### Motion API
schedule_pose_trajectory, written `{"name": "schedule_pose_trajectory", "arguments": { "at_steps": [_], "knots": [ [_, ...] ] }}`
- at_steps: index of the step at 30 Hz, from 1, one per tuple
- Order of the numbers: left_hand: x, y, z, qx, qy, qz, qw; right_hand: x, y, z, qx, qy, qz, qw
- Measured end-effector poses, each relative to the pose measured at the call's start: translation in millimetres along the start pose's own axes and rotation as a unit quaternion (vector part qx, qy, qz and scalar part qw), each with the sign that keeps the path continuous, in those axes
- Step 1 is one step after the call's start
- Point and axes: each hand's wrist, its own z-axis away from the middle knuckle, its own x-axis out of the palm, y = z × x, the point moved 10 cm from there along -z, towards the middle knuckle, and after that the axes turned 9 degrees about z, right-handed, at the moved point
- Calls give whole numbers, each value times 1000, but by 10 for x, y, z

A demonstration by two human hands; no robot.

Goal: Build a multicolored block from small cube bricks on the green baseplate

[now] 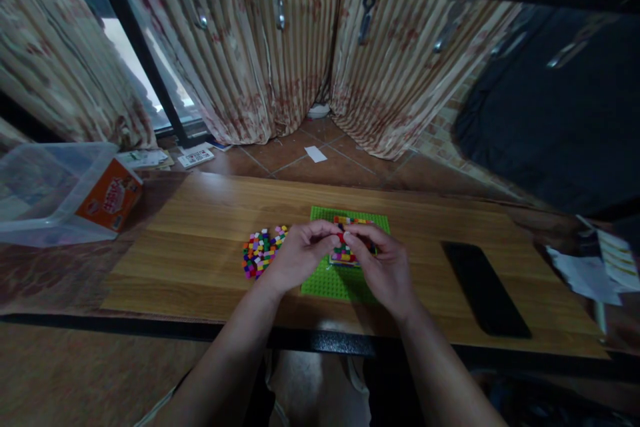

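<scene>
A green studded baseplate (327,280) lies on the wooden board, with a build of many-coloured toy bricks (345,256) on it. Over that build my left hand (303,252) and my right hand (383,263) meet, thumbs and fingertips pinched together. Between the fingertips shows a small red brick (341,237), touched by both hands. My fingers cover part of the build, so its middle is hidden. Just left of my left hand, a pile of loose coloured bricks (257,255) rests on the board.
A black phone-like slab (487,290) lies on the right of the wooden board (190,247). At the far left stands a clear plastic bin (55,180) with an orange label. Papers (585,273) are at the right edge. Metal clips (367,13) hang above, before the curtains.
</scene>
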Motion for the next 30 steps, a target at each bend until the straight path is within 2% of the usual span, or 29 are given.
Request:
{"name": "schedule_pose_trajectory", "arguments": {
  "at_steps": [5,7,12,19,22,25,30],
  "knots": [
    [52,24,-3,34,-6,-28,999,23,58,5,32,2,-32,999],
    [68,79,15,59,-4,-77,995,37,96,9,56,-2,-54,997],
    [135,271,93,132,2,-245,961,77,160,7,95,-14,-116,989],
    [172,328,131,162,-13,-322,933,23,275,-1,138,5,-177,974],
    [79,327,113,151,6,-340,928,-155,308,-30,126,38,-139,981],
    [-98,326,80,129,57,-353,925,-328,284,-74,73,72,-33,994],
    [-257,241,49,90,109,-329,934,-253,343,-105,25,54,105,993]
  ]
}}
